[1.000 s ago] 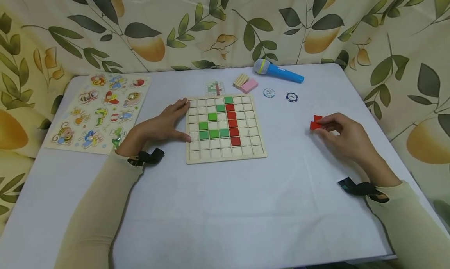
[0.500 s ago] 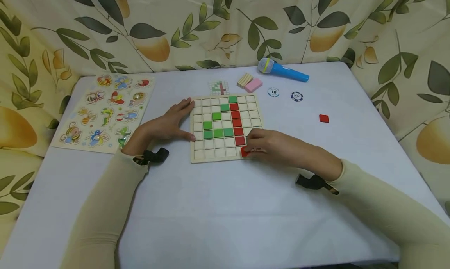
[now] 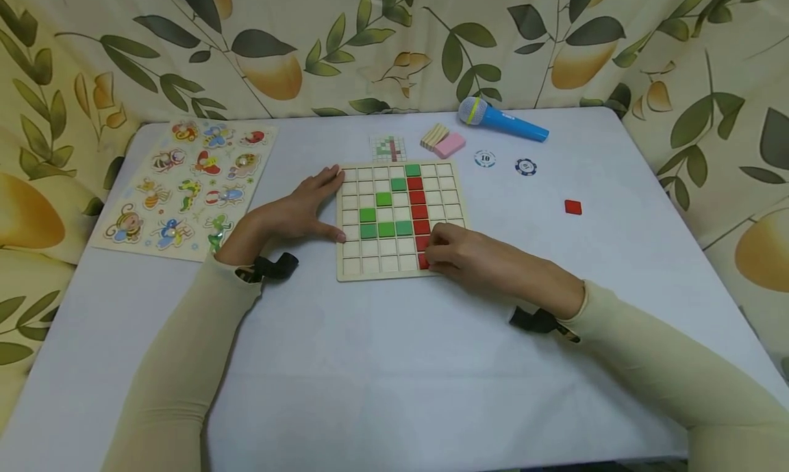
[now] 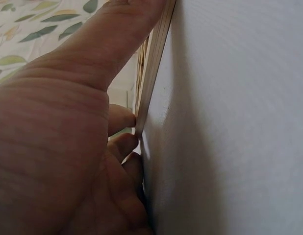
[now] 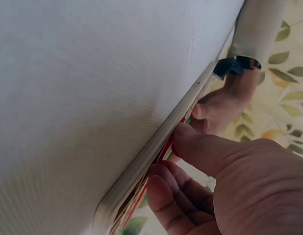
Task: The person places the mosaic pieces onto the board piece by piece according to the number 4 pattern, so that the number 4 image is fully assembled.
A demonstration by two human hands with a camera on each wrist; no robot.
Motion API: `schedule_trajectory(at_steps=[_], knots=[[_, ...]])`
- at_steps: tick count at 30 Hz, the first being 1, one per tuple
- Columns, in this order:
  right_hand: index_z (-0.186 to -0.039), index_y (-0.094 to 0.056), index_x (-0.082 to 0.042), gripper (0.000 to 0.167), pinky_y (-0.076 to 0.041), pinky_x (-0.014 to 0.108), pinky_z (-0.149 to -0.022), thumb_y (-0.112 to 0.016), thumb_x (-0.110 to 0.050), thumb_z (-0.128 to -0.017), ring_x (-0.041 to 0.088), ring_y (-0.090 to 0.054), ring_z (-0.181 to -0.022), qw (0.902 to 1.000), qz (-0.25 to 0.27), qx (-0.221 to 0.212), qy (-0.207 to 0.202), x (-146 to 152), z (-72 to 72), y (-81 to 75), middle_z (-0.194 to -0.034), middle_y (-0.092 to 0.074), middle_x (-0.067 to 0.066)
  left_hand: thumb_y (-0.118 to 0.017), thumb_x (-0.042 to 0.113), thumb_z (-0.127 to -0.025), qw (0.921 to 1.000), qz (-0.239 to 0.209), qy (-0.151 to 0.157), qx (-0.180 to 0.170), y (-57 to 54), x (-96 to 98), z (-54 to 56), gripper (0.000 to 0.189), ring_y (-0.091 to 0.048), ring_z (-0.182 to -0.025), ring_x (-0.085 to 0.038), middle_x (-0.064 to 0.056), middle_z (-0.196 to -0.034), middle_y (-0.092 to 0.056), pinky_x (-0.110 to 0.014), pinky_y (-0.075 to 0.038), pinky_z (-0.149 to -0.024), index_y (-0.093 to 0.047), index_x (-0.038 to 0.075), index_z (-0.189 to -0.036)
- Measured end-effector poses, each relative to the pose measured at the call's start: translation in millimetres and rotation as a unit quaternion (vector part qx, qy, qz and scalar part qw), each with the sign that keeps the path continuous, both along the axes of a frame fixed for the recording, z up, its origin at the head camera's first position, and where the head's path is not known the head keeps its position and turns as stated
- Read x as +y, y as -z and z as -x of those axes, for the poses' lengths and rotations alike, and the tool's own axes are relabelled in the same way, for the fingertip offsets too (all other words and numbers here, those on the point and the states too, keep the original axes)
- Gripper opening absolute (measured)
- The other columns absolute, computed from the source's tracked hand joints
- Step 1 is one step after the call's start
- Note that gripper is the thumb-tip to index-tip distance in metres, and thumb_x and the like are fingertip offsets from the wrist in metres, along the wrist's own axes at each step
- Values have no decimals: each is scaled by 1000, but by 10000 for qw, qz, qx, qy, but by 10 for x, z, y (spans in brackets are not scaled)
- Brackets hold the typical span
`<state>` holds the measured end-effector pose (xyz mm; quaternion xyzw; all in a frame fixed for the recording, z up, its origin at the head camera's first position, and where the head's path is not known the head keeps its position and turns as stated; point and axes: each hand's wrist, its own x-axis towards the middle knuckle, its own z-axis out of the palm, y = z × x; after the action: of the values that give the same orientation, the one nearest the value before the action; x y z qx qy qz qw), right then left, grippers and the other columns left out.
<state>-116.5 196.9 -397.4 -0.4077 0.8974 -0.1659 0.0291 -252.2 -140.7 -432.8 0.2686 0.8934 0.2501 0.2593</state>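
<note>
A square wooden grid board (image 3: pixel 382 278) lies on the white table, with several green tiles (image 3: pixel 384 199) and a column of red tiles (image 3: pixel 417 196) in its cells. My left hand (image 3: pixel 292 215) rests along the board's left edge, thumb and fingers spread and touching it. At the bottom row, my right hand (image 3: pixel 487 256) pinches a red tile (image 3: pixel 422 261) at the foot of the red column. In the right wrist view, the thumb and fingers of that hand (image 5: pixel 259 181) meet at the board's edge, partly hiding the tile. One more red tile (image 3: pixel 573 207) lies loose to the right.
Behind the board lie a small pattern card (image 3: pixel 387 148), a striped block (image 3: pixel 434 135) and a pink block (image 3: pixel 450 145). A blue toy microphone (image 3: pixel 505 120) and two round chips (image 3: pixel 526 167) are farther right. A sticker sheet (image 3: pixel 185 184) covers the back left.
My right hand has moved left from the loose red tiles to the board, bringing one tile to the column's bottom cell and leaving another behind. My left hand stays at the board's edge.
</note>
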Motion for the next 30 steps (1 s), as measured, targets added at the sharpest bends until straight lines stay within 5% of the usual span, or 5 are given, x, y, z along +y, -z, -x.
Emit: schedule_trajectory(at_steps=[10,15,20,25,30], knots=[[-99,-77,-10,6,-61,29,-81,-80,-7,-95,18,-63,-96,9985,-206,502,50,76,-69,-118,-105,-66,8,-86,53,-87,9999,-64,84,29,-69,82,20,127,14,-170,-30,3,-182,13,-58,-4,-138,2,22,-173],[-116,-78,-8,17,-60,40,-94,-73,-5,-99,23,-66,-109,9929,308,432,1064,489,-75,-212,-118,-71,7,-86,52,-87,10000,28,56,-21,-37,41,-34,128,13,-169,-34,0,-182,13,-61,-6,-137,2,20,-173],[-125,-74,-6,24,-51,19,-83,-63,-2,-104,22,-63,-98,9446,885,631,3097,1345,-14,-217,-117,-73,12,-86,54,-87,9999,-96,24,-95,17,22,-75,127,13,-169,-33,1,-182,12,-60,-4,-137,1,22,-173],[-149,-62,-13,40,-41,21,-84,-55,-25,-111,37,-57,-117,8770,740,-492,4722,1983,17,-59,-140,-62,21,-86,51,-88,10000,-23,3,-64,-16,53,-58,125,13,-169,-33,1,-182,12,-59,-2,-137,0,22,-173],[-152,-58,-9,45,-49,46,-92,-62,-21,-108,43,-56,-121,8834,477,-801,4592,2085,95,133,-142,-56,24,-86,49,-88,9999,77,-62,-59,-47,20,-48,124,13,-169,-33,0,-182,12,-60,-3,-137,0,21,-173]])
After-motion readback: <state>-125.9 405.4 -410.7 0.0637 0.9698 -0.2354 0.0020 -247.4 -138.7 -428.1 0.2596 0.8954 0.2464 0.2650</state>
